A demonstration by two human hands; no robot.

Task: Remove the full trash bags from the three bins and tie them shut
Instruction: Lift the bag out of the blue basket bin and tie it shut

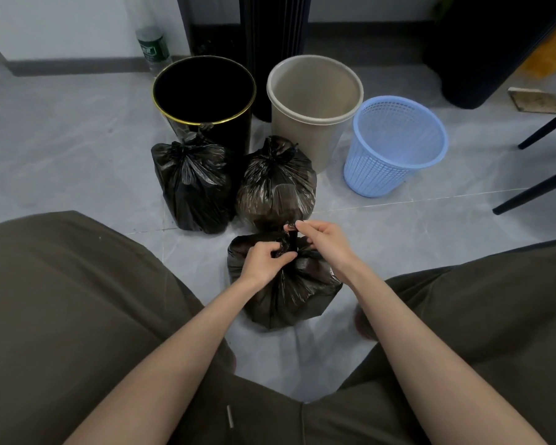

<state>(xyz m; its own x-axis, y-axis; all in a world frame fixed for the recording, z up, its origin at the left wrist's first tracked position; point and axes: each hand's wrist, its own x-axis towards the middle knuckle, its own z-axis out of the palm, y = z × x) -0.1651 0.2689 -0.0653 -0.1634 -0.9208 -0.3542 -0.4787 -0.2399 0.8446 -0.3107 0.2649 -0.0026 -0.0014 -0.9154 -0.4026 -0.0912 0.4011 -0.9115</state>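
Person low to the floor (77, 149), grey tile; knees in dark olive trousers (77, 300) fill 7 and 4 o'clock of the view; bare forearms reach forward between them.

Near bag (286, 293): black plastic, full, on the floor between the knees, just below frame centre; mouth gathered into a neck at its 12 o'clock. Left hand (265, 256) on the neck's 9 o'clock side; grip clenched on bunched plastic, fingers curled round it. Right hand (321, 239) at the neck's 2 o'clock; grip pinching a twisted tail of the same plastic between thumb and forefinger, the tail standing upright. Whether a knot is closed under the hands, cannot tell.

Shoe (363, 322), reddish and blurred, at the near bag's 4 o'clock, partly under the right forearm.

Middle bag (276, 184) at 12 o'clock from the near bag, just behind it; top knotted, brownish sheen on the plastic. Left bag (191, 184) at 11 o'clock, knotted too, just beside the middle bag and standing against the front of the black bin (235, 133).

Bins in a row beyond the bags: black bin with gold rim at 11 o'clock, inside too dark to read; beige bin (296, 133) at 12 to 1 o'clock, bare inner wall showing; blue basket (379, 168) at 2 o'clock, smaller, meshed sides, just beside the beige bin.

Farthest: clear bottle (150, 48) with green label at the black bin's 11 o'clock, by the wall; dark ribbed column (275, 27) behind the gap between black and beige bins; black chair legs (533, 191) at the view's 3 o'clock edge.
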